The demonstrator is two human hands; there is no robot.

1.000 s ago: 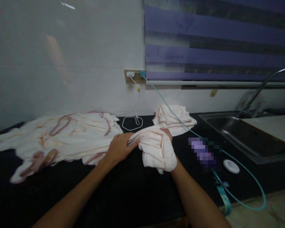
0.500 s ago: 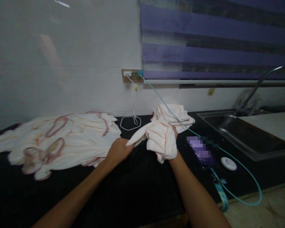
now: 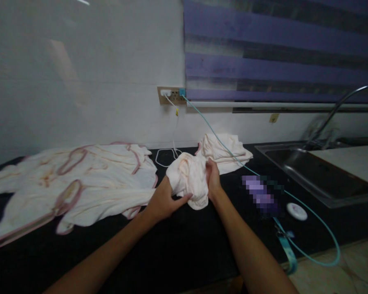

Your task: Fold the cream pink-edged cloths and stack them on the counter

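Both my hands grip one bunched cream cloth just above the black countertop. My left hand clasps its lower left side, thumb stretched along its bottom edge. On the right, my right hand pinches the cloth's side with fingers closed. A pile of cream garments with pink trim lies spread to the left, its edge touching my left hand. Behind the held cloth rests a folded cream stack.
A steel sink with a tap sits at the right. A teal cable runs from the wall socket over the folded stack to a blurred purple object. A white round disc and a coiled white cable lie nearby.
The cloth was stretched between my hands; my hands have come together and gathered it into a tight bundle. The spread pile on the left has shifted a little.
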